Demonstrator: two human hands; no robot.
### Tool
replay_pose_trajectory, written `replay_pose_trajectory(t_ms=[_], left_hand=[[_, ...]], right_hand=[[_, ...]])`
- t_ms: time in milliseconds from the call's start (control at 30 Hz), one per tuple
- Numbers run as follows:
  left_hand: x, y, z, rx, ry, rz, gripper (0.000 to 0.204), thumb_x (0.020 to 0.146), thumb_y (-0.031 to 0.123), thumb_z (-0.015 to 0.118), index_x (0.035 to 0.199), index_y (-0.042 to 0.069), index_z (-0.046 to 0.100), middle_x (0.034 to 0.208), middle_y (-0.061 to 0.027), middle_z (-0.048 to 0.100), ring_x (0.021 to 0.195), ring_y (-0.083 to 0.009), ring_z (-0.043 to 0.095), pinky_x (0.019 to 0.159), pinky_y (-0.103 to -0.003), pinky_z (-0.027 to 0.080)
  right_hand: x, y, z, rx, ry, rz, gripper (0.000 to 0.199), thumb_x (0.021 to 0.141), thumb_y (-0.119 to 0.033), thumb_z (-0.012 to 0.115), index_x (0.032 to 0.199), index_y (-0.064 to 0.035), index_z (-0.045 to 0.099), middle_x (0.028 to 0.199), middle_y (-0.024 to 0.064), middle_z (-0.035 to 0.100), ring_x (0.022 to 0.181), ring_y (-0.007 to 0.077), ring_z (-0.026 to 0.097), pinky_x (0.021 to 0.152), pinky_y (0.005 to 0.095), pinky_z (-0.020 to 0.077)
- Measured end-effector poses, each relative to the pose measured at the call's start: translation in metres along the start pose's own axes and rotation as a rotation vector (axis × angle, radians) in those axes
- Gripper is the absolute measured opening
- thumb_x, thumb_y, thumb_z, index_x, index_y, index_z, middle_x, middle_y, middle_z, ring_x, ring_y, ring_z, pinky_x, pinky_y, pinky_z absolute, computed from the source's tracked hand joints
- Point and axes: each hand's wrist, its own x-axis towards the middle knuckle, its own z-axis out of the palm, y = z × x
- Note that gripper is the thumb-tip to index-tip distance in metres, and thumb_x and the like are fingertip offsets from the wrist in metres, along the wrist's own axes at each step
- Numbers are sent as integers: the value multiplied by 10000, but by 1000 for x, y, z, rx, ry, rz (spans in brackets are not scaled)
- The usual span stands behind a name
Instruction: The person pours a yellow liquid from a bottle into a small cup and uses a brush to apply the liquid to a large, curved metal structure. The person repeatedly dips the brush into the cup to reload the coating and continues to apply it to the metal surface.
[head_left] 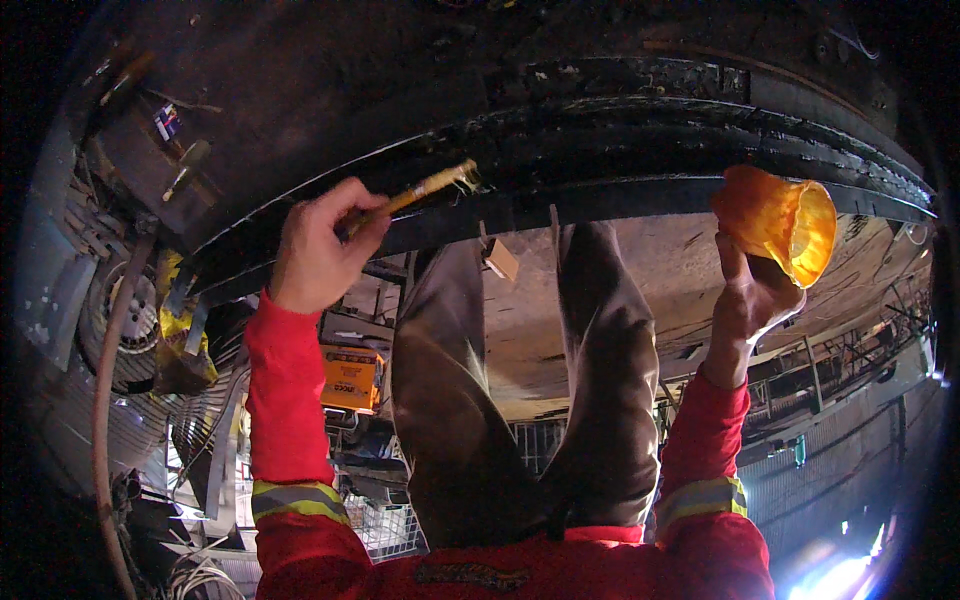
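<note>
My left hand [325, 245] is closed around the handle of a paintbrush [425, 190]. The brush slants up to the right, its bristle end close to a long black steel beam [600, 140] with a dark, shiny surface. On the other side, my right hand [750, 300] grips an orange plastic cup [765, 215] from below. The cup is tilted, its mouth facing right, and its inside is stained orange-yellow; any contents are hard to make out. Both forearms are in red sleeves with reflective bands.
A second brush-like tool [187, 170] lies on the dark surface at upper left. An orange machine [350, 378] stands left of my legs, near a large round fan [135, 320] and a yellow bag [180, 335]. A hose [110, 390] runs along the left. Metal racks [800, 380] stand at right.
</note>
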Motion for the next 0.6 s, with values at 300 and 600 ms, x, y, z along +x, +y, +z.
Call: replay_pose_trajectory(t_ms=[300, 600], left_hand=[[13, -32, 32, 55, -66, -148, 185, 875, 165, 664, 969, 12, 620, 835, -84, 647, 740, -124, 600, 673, -289, 467], [22, -61, 34, -192, -116, 101, 245, 843, 209, 703, 965, 11, 623, 849, -141, 671, 776, -214, 675, 669, -303, 478]], right_hand=[[-6, -3, 5, 48, -40, -74, 510, 650, -37, 833, 1096, 70, 610, 1024, 118, 677, 894, 204, 662, 874, 337, 504], [-11, -10, 13, 95, -7, -94, 485, 607, -178, 871, 1004, 19, 675, 918, 59, 715, 836, 160, 675, 832, 294, 507]])
